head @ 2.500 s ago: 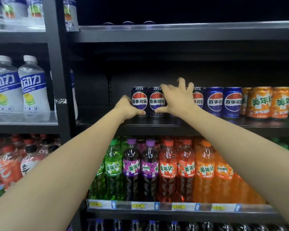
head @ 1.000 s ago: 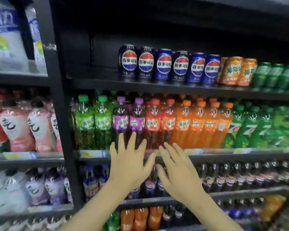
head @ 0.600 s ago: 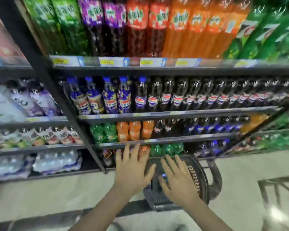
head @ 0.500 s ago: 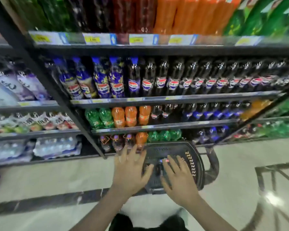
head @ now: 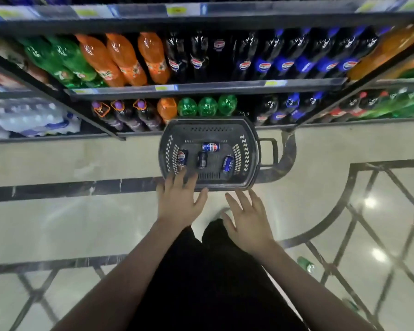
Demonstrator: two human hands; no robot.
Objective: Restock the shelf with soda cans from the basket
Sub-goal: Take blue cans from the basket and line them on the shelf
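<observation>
A dark grey plastic basket (head: 247, 154) stands on the floor in front of the shelving, seen from above. Several blue soda cans lie inside it: one (head: 210, 147) at the far side, one (head: 182, 157) at the left, a darker one (head: 202, 159) in the middle and one (head: 227, 163) at the right. My left hand (head: 180, 202) hovers with fingers spread over the basket's near left rim, fingertips close to the left can. My right hand (head: 248, 220) is spread open just short of the near rim, holding nothing. The can shelf is out of view.
Low shelves (head: 201, 88) behind the basket hold large orange, green, purple and dark cola bottles; packs of water (head: 31, 118) sit at the lower left. The basket's handle (head: 269, 152) juts right. A green object (head: 305, 263) lies on the glossy tiled floor by my dark trousers.
My view has dropped from the can shelf to the floor basket. Both hands left the shelved cans, came down empty and spread, and now hover at the basket's near rim.
</observation>
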